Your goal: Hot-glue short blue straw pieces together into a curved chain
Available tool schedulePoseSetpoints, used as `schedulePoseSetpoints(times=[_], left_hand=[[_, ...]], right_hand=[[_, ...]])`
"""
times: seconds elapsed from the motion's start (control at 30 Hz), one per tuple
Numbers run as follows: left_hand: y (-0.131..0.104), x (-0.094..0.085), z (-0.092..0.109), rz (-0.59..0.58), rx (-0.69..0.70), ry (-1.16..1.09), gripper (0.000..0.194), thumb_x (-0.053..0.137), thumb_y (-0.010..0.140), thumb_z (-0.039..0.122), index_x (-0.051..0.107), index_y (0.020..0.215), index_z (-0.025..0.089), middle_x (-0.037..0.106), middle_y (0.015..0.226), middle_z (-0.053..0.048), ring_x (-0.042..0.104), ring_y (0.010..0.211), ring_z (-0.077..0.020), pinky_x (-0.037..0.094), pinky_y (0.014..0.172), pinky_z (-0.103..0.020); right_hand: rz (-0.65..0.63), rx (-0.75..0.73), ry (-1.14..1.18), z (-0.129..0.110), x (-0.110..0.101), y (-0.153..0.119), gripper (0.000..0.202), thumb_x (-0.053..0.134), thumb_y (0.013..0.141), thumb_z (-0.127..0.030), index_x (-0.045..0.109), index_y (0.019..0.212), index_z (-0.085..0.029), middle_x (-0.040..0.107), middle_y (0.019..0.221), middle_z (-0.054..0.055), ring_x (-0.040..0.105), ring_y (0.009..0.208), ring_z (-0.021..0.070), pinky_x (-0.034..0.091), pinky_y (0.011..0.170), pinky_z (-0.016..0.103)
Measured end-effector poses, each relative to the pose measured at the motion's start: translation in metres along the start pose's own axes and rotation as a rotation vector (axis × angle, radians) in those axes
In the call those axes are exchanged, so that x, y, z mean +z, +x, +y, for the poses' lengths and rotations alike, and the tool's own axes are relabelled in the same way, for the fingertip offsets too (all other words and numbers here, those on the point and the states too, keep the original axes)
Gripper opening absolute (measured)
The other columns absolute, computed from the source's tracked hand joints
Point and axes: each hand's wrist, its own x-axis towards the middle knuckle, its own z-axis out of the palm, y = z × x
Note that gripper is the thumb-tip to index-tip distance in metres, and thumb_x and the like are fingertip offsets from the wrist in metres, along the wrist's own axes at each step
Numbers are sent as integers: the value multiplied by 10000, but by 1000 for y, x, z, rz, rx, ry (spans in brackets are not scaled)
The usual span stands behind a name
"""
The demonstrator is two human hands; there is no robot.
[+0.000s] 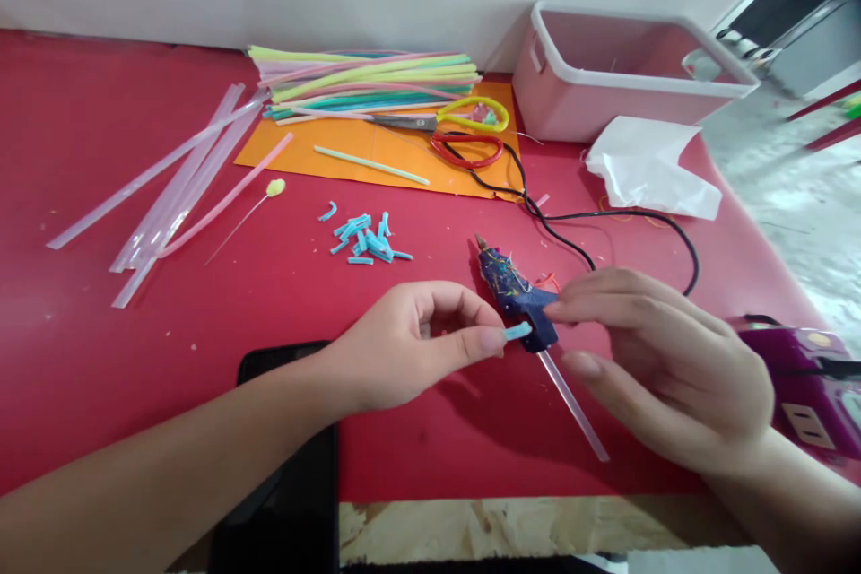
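Observation:
Between the thumb and fingers of my left hand (430, 345) is a short light-blue pipe cleaner piece (517, 332), its free end pointing right. My right hand (665, 368) hovers beside the dark-blue glue gun (508, 282), thumb and fingers apart; whether a fingertip touches the handle I cannot tell. The gun lies on its side with strands of dried glue on it, and a clear glue stick (571, 404) sticks out of its back. Beyond my left hand lies a loose heap of cut blue pipe cleaner pieces (369, 238).
Behind are a bundle of coloured pipe cleaners (369, 76), scissors (430, 122) and an orange sheet (377, 139). Clear glue sticks (188, 170) lie left. A pink bin (585, 81) stands back right, a purple power box (807, 386) at right. A black phone (289, 484) lies under my left forearm.

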Motion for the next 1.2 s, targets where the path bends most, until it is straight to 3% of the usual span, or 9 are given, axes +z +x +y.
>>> schedulePoseSetpoints(times=[0.07,0.17,0.27,0.4,0.53,0.73,0.97,1.1,1.2], left_hand=[[-1,4,0,23,37,88,229,797,832,337,667,817,150,605,685,22,469,581,-84,359,544,-216],[-4,5,-2,31,171,254,180,724,890,317,678,826,155,641,725,-3,508,586,-98,395,543,-223],[-4,2,-7,32,386,436,141,694,924,269,699,838,158,672,774,-19,525,596,-98,412,547,-219],[-3,-2,-12,-15,559,573,119,637,971,204,692,870,174,718,832,-34,612,711,-125,468,661,-229],[-1,-4,-13,-122,666,650,138,578,986,149,676,897,188,745,880,-46,639,826,-162,486,803,-271],[-2,-4,-11,-220,730,629,180,557,958,51,654,892,188,740,872,-35,638,833,-150,471,866,-275],[-2,-5,-10,-256,705,566,179,583,946,50,664,890,199,777,887,-37,668,853,-160,484,888,-296],[-3,-3,-9,-208,746,591,217,560,916,13,664,889,202,767,864,-38,666,825,-162,501,856,-292],[-6,-3,-7,-102,845,641,257,534,910,-16,679,908,197,769,863,-50,680,821,-162,507,836,-279]], right_hand=[[-67,227,225,-5,2,0,172,697,933,-347,727,1048,-223,730,875,50,686,712,151,551,580,252],[-204,508,581,-7,6,0,328,704,914,-504,733,1012,-192,665,705,6,556,513,85,453,440,193],[-331,720,825,-6,10,-2,342,747,877,-502,685,970,-179,555,586,-52,437,413,51,359,361,163],[-456,905,960,-5,11,-4,330,783,851,-465,619,891,-181,565,569,-59,401,370,30,324,342,146],[-567,968,1066,-3,10,-4,316,827,817,-397,610,832,-168,591,573,-51,413,383,18,300,353,129],[-662,974,1083,1,10,-4,334,886,738,-399,673,802,-150,610,566,-43,443,425,25,346,406,139],[-679,887,1105,-1,7,-6,353,752,876,-489,666,864,-148,607,624,-25,463,477,41,340,435,163],[-652,861,1160,-2,6,-6,319,732,907,-453,605,860,-164,549,605,-52,430,470,34,321,422,146],[-469,792,1222,0,6,-6,268,714,926,-416,612,854,-179,559,633,-53,400,427,27,308,379,143]])
